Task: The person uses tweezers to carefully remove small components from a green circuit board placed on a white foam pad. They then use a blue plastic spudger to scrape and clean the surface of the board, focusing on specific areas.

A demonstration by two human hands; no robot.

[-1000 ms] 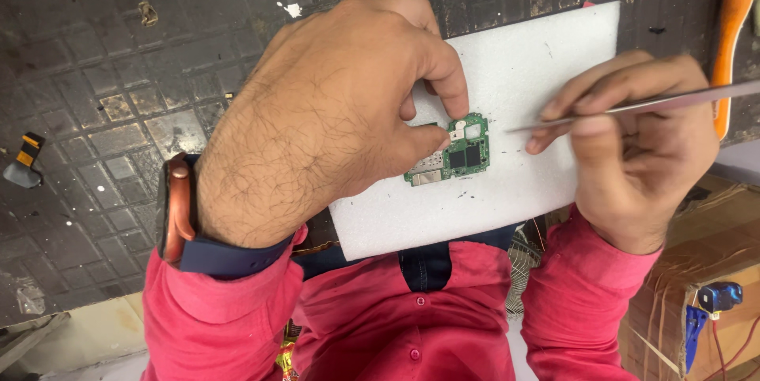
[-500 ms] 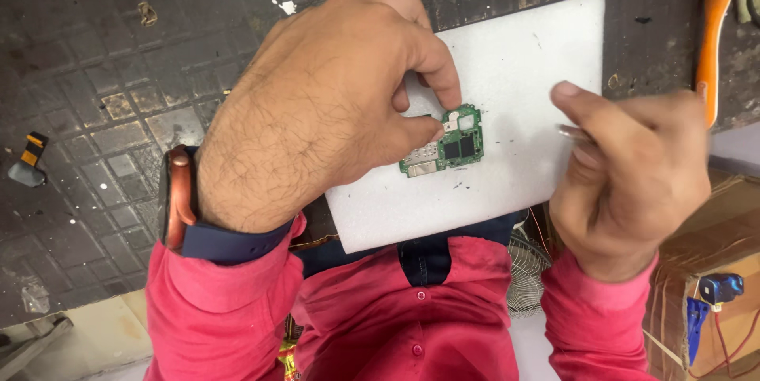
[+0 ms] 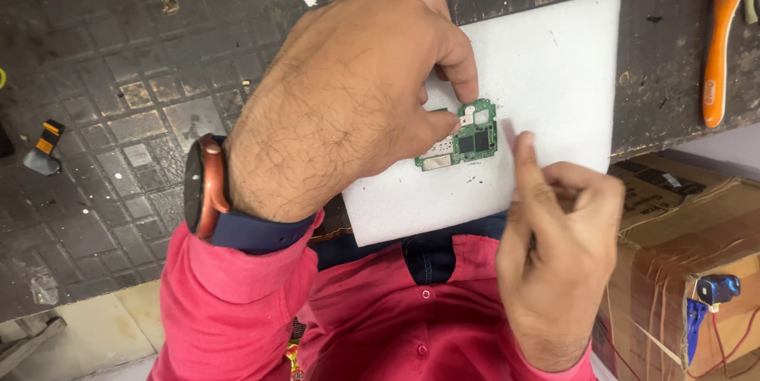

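A small green circuit board lies on a white foam sheet on the dark gridded work mat. My left hand, with a red-rimmed watch on its wrist, pins the board's left edge between thumb and index finger. My right hand sits just below and right of the board. Its fingers are curled and the index finger is stretched up toward the board's right edge. The thin metal tool it held is hidden in the fist.
An orange toothbrush lies at the mat's right edge. A taped cardboard box with a blue part and red wires stands below right. A small black-and-orange piece rests at the left.
My right hand has drawn back down and toward me, turning the thin metal tool out of sight, and now points a finger at the board. My left hand keeps its hold.
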